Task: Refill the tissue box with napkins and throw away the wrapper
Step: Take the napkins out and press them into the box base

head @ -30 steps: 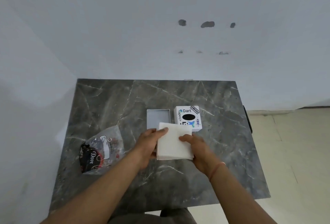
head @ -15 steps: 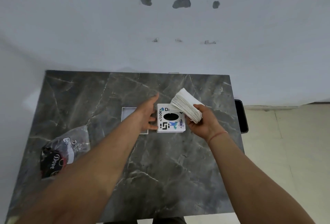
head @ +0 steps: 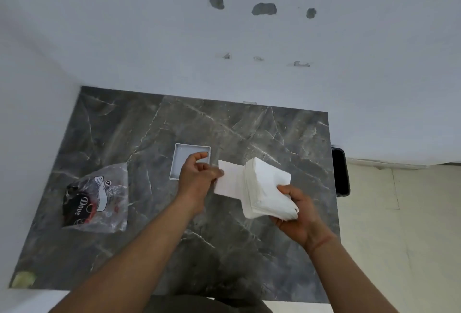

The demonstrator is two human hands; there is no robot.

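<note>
- Nearest the person, right hand (head: pixel 296 215) grips the napkin stack (head: pixel 267 188) at its near corner, thumb on top, fingers (head: pixel 287 223) curled under and pinching the stack. It's tilted and fanned at the edge, clear of the counter (head: pixel 224 250). My read: staged for loading into the box.
- Just beyond, left hand (head: pixel 197 178) holds the white box body (head: pixel 229 180), fingers pressed together on its left edge. A plain white face is turned up; the printed face and slot aren't visible. Likely turned over so the open side meets the stack. Can't tell whether the box is lifted or resting on the counter.
- Stack overlaps the right side of the box, touching or just above it; not yet inside as far as I can see.
- Left of the hands, clear plastic wrapper (head: pixel 96 198) lies flat and crumpled on the counter, dark print with "Dove" on it. Empty, well apart from the box. Disposal step not yet done.
- Behind the left hand, shallow white tray (head: pixel 190 150) sits open side up, partly hidden by that hand. Probably the box base, set aside for access.
- Counter: dark grey marble look with pale veins, otherwise bare. Small pale scrap (head: pixel 23 279) at the near left corner.
- Off the right edge, dark object (head: pixel 340 173), partly hidden; pale tiled floor (head: pixel 399 225) beyond.
- Farthest: white wall (head: pixel 149 38) with three grey patches and smaller chips below them.
</note>
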